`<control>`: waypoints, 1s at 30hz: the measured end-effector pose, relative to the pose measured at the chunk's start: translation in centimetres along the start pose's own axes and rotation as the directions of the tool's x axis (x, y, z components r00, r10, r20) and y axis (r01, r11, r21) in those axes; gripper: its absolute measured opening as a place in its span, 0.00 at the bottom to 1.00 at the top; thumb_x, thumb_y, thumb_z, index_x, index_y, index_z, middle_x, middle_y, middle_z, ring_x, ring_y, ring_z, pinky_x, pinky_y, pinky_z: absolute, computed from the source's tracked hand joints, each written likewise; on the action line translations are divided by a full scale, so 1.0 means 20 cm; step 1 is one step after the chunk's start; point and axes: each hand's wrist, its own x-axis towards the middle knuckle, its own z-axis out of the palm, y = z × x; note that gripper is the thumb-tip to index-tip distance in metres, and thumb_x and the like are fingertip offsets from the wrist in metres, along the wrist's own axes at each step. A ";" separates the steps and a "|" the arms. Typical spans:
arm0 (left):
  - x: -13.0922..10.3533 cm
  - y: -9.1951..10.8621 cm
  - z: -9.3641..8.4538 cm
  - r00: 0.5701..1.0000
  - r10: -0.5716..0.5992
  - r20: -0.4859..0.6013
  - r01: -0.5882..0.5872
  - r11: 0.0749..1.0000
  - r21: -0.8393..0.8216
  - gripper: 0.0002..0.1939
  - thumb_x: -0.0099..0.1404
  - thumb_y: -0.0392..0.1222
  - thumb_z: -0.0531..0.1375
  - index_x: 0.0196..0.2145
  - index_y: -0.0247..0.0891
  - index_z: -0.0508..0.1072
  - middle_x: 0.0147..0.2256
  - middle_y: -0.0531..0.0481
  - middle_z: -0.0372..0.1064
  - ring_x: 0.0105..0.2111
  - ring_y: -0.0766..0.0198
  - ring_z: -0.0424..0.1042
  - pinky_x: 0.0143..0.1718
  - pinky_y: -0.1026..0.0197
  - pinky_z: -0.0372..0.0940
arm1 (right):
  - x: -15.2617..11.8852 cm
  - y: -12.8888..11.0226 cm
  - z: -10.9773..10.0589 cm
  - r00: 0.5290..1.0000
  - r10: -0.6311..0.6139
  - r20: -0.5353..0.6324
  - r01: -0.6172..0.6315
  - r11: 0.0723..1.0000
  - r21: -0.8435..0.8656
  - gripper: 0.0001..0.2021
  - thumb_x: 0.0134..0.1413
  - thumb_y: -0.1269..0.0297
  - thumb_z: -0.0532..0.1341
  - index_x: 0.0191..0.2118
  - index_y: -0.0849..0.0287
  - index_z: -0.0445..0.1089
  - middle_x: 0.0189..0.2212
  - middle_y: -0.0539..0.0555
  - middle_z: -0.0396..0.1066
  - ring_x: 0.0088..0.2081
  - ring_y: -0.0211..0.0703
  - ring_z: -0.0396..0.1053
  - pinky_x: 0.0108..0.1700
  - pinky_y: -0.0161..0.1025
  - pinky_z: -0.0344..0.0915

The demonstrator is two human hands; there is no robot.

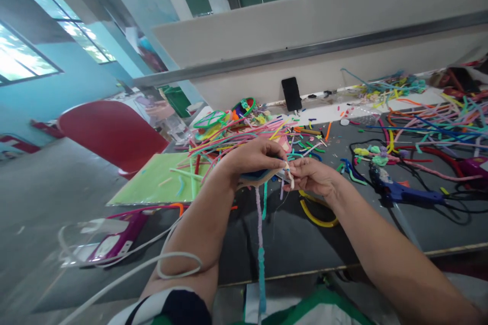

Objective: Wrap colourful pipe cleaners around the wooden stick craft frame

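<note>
My left hand (256,156) is closed around a flat piece with a tan edge (256,181) and a dark blue face, just above the middle of the table. Fingers of my right hand (313,175) pinch a small pale piece (289,175) at its right end, where both hands' fingertips meet. Below the flat piece hangs a fuzzy strip (260,233), lilac above and teal below, reaching past the table's front edge. A thin thread or wire shows beneath my right fingers.
Colourful fuzzy stems (236,134) lie behind my hands, more at the right. A blue glue gun (412,194) rests at right with cables. Left are a green sheet (148,183), a purple device (120,238) and a white cable (125,275). A phone (292,94) leans against the partition.
</note>
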 end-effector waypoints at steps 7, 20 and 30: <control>-0.01 0.03 0.00 0.999 0.042 0.023 -0.043 0.998 0.037 0.11 0.58 0.44 0.61 0.33 0.34 0.77 0.29 0.49 0.72 0.30 0.66 0.68 0.33 0.65 0.61 | 0.01 0.03 -0.01 0.980 0.079 0.181 -0.112 0.978 0.177 0.05 0.45 0.73 0.64 0.29 0.64 0.66 0.19 0.46 0.62 0.21 0.31 0.61 0.41 0.46 0.71; 0.00 0.01 0.00 0.999 -0.037 -0.007 0.036 0.993 -0.110 0.12 0.54 0.47 0.64 0.31 0.35 0.77 0.28 0.48 0.73 0.29 0.65 0.69 0.32 0.64 0.62 | -0.01 -0.01 0.02 0.999 0.005 -0.046 -0.003 0.998 0.062 0.10 0.43 0.65 0.69 0.30 0.64 0.71 0.26 0.49 0.70 0.26 0.33 0.66 0.40 0.43 0.70; 0.00 0.02 -0.01 0.997 0.046 -0.061 -0.042 0.997 0.066 0.11 0.57 0.44 0.62 0.36 0.36 0.76 0.34 0.47 0.73 0.35 0.62 0.70 0.40 0.61 0.64 | 0.01 0.02 0.02 0.996 -0.064 -0.058 0.070 0.991 0.118 0.09 0.40 0.68 0.70 0.28 0.64 0.70 0.24 0.48 0.70 0.26 0.32 0.67 0.38 0.37 0.67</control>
